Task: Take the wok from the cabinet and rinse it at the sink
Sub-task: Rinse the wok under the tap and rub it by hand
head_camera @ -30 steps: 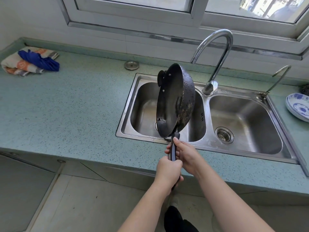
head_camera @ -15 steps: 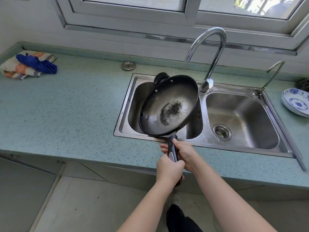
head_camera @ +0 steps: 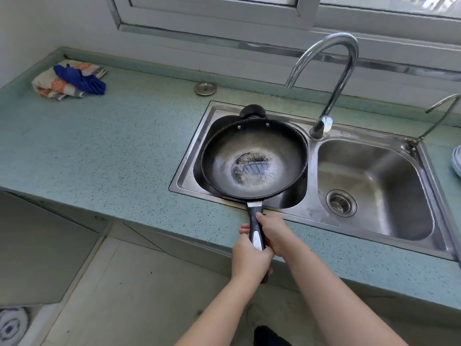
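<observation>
Landmark: sink (head_camera: 313, 216), double basin, steel.

- Well left of sink, on the countertop (head_camera: 112, 151): bundled cloths (head_camera: 67, 81), a blue one on top.
- Just behind sink's left corner: round metal plug (head_camera: 205, 88).
- Over sink's left basin: wok (head_camera: 254, 158), mouth up, roughly level. It holds a small shiny puddle with dark specks at its bottom. Cannot tell whether it rests on the rim.
- In front of sink: wok handle (head_camera: 257, 233), grasped by both hands. Left hand (head_camera: 250, 258) clenches the end, right hand (head_camera: 274, 233) wraps it nearer the wok.
- Behind sink's divider: tall faucet (head_camera: 331, 78).
- Right basin: drain strainer (head_camera: 341, 203).
- Right of sink: plate (head_camera: 457, 161), cut off.
</observation>
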Motion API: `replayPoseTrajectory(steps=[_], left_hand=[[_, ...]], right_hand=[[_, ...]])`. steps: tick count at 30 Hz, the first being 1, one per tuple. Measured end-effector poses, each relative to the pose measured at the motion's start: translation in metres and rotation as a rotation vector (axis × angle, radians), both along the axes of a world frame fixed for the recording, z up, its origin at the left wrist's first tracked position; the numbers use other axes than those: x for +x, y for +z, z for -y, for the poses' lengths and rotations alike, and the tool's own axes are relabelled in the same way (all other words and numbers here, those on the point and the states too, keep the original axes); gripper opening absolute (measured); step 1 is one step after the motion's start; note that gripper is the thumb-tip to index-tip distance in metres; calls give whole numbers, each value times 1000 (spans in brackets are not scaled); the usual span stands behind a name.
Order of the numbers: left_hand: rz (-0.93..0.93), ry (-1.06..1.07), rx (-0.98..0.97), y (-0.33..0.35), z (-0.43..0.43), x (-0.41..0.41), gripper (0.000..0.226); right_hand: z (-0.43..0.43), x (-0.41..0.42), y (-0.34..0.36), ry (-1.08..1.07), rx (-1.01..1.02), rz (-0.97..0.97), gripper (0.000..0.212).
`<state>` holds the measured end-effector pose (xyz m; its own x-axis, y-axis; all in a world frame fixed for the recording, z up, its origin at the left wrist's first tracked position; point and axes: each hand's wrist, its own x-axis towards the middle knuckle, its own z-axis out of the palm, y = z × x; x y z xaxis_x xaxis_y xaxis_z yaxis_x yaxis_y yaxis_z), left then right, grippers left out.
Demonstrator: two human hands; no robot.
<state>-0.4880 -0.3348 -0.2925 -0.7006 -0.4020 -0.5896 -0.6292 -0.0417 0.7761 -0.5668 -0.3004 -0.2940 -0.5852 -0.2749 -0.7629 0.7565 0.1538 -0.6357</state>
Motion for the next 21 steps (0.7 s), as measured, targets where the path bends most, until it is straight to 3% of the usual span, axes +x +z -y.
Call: replayPoseTrajectory(steps=[3, 10, 16, 21], left_hand=[[6, 25, 0, -4, -13, -1, 21], [48, 67, -100, -10, -34, -4, 31], [43, 102, -156, -15, -46, 0, 47], [23, 149, -161, -14, -48, 0, 52]], right_hand=[[-8, -4, -8, 94, 74, -76, 17], [-25, -8, -26, 259, 134, -195, 21], [-26, -8, -39, 312, 239, -329, 20], [-26, -9, -44, 289, 201, -295, 17]])
